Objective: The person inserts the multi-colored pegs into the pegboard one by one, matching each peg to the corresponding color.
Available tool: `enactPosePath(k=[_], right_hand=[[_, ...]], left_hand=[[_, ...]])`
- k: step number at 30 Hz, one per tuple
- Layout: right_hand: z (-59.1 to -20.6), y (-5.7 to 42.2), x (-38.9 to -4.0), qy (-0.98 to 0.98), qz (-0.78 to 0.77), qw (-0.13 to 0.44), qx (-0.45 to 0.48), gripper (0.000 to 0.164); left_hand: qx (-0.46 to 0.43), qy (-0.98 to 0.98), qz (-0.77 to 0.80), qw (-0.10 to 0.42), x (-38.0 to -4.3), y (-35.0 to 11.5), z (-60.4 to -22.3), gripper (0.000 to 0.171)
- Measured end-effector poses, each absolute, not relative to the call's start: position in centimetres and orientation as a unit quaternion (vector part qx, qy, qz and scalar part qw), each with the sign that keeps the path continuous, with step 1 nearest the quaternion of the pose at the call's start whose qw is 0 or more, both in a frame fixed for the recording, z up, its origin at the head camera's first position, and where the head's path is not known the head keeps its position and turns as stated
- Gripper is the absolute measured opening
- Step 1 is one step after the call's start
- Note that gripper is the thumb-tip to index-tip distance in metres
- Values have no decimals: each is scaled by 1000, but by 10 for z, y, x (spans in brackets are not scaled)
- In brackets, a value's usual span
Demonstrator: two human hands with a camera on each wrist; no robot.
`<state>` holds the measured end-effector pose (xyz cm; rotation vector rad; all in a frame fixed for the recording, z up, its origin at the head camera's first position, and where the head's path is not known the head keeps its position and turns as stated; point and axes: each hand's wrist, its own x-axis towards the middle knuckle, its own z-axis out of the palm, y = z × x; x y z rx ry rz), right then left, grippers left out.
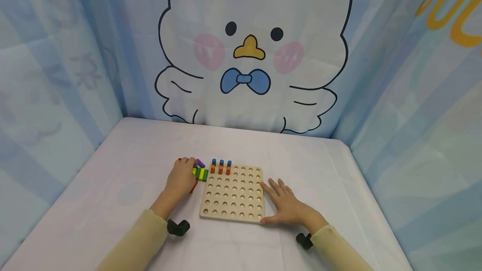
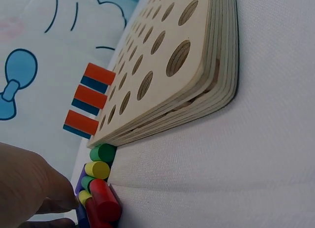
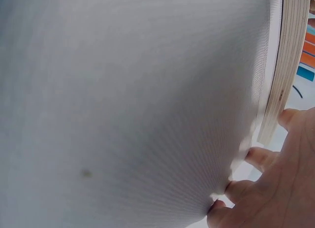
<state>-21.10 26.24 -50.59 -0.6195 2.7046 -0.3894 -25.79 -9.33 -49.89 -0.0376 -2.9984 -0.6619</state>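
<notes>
A square wooden pegboard (image 1: 233,193) with rows of round holes lies on the table. Three blue pegs (image 1: 221,162) and three orange pegs (image 1: 220,170) stand in its two far rows at the left. My left hand (image 1: 183,177) reaches down over a pile of loose pegs beside the board. In the left wrist view its fingertips (image 2: 69,201) are right at a blue peg (image 2: 82,216); I cannot tell whether they pinch it. My right hand (image 1: 288,206) lies with fingers spread at the board's right side, index fingertip and thumb at its edge.
Loose green pegs (image 2: 103,153), yellow pegs (image 2: 97,170), red pegs (image 2: 105,201) and a purple peg (image 1: 201,163) lie close against the board's left side. The white-covered table (image 1: 308,162) extends around it, with printed curtains (image 1: 241,108) behind and at both sides.
</notes>
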Motion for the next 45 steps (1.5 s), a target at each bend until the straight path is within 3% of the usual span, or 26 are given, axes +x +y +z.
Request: enactPosePath(k=[15, 24, 37, 45], right_hand=[[-505, 261, -209, 951, -143, 167, -218, 116], [-505, 262, -210, 952, -139, 166, -217, 116], [-507, 262, -210, 952, -138, 168, -215, 116], [-504, 262, -209, 951, -135, 174, -215, 116]], left_hand=[[-4, -976, -215, 15, -258, -96, -500, 29], [-14, -976, -215, 15, -259, -99, -499, 13], [17, -973, -228, -13, -260, -94, -500, 41], [15, -973, -231, -10, -258, -98, -498, 37]])
